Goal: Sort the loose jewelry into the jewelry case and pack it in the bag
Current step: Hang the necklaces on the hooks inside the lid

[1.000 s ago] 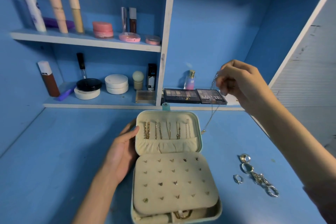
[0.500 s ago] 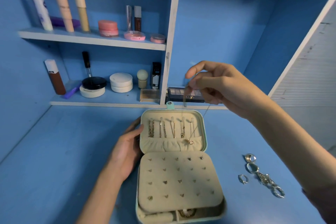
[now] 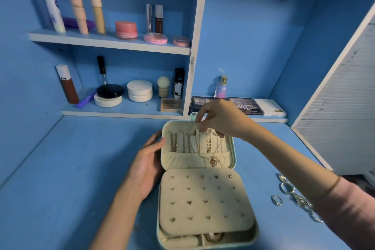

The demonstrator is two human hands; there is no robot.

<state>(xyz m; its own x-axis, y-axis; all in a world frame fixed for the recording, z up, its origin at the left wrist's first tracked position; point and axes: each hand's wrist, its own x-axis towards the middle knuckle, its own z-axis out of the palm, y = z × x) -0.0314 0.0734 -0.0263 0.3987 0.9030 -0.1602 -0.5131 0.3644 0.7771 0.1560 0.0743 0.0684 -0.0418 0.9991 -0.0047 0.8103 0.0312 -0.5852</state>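
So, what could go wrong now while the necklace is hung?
The pendant necklace, pinched by the right hand, drapes across neighbouring chains and may tangle. The left hand steadies the jewelry case lid; released, it might fall. The right forearm hangs over the loose rings and could sweep them.

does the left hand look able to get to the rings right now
Probably not easily: the left hand grips the case lid's left edge, and the rings lie beyond the open case, beside the right forearm.
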